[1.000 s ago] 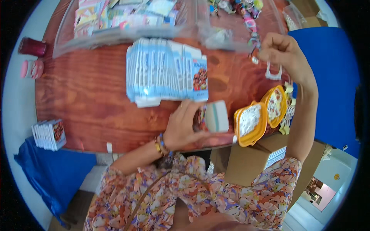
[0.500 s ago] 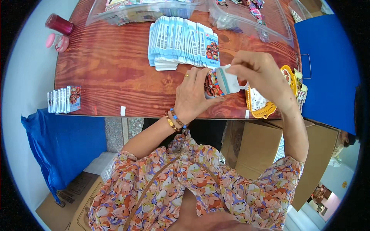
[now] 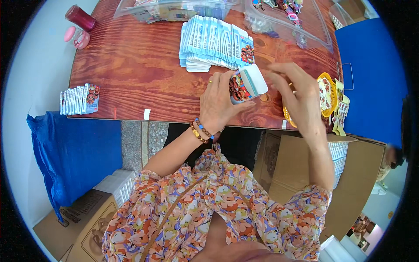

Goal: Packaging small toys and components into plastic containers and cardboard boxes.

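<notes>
My left hand (image 3: 216, 100) grips a small cardboard box (image 3: 241, 87) with cartoon figures on its front, thumb below and fingers above. At its right end a white flap (image 3: 257, 79) with a teal strip beside it faces my right hand. My right hand (image 3: 299, 89) hovers away from the box, fingers curved and apart, over a yellow plastic basket (image 3: 290, 117). Nothing shows between its fingers. Just beyond the box lies a fanned pile of flattened light-blue boxes (image 3: 216, 41). Several assembled boxes (image 3: 79, 99) stand in a row at the table's left front.
Clear plastic bins (image 3: 174, 12) of packets and small trinkets (image 3: 292, 17) line the far side. Another yellow basket (image 3: 333, 98) holds printed pieces, with sticker strips (image 3: 340, 114) beside it. A red jar (image 3: 80, 17) and a pink container (image 3: 80, 39) stand far left. Cardboard cartons (image 3: 349, 183) are below right.
My right hand has left the box's end and drawn back to the right, fingers spreading. The box's white end flap now tilts upward. My left hand still holds the box.
</notes>
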Demonstrator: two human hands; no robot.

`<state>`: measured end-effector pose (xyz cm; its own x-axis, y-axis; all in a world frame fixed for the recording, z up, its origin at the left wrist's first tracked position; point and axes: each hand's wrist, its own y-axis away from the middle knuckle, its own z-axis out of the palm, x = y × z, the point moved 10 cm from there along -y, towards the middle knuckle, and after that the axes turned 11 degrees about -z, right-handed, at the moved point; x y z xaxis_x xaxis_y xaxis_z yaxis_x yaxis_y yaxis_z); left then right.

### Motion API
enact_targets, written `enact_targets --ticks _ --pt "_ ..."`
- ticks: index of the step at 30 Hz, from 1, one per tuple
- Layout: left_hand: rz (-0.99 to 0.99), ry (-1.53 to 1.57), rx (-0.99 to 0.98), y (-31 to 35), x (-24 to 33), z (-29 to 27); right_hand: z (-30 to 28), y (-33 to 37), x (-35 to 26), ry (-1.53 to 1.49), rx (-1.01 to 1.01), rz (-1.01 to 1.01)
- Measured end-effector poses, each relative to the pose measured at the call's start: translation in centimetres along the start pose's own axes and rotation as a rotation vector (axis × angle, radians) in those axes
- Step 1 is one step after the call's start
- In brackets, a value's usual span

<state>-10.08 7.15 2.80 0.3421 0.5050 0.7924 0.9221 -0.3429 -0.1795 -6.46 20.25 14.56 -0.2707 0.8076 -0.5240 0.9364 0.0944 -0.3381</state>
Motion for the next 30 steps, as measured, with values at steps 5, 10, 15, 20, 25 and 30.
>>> enact_targets --ticks 5,10,15,20,25,30 --pt "-0.018 0.014 0.083 -0.6 0.0 0.1 2.5 5.2 -0.4 0.132 0.232 -0.051" --pt "-0.037 0.018 0.126 -0.6 -0.3 -0.2 5.0 5.8 -0.4 0.222 0.401 -0.14" --pt "-0.089 0.031 0.113 -0.3 -0.8 0.5 6.8 6.4 3.0 -0.2 0.49 0.083" --pt "0.053 0.028 -0.024 0.5 -0.9 -0.8 8.3 6.8 6.3 -0.632 0.315 0.237" --pt "-0.051 0.581 -0.247 0.3 -1.8 -1.5 7.7 6.4 5.9 -0.868 0.211 0.177" --pt "-0.025 0.78 -0.254 0.9 -1.6 -2.4 7.4 5.8 4.9 -0.889 0.155 0.151"
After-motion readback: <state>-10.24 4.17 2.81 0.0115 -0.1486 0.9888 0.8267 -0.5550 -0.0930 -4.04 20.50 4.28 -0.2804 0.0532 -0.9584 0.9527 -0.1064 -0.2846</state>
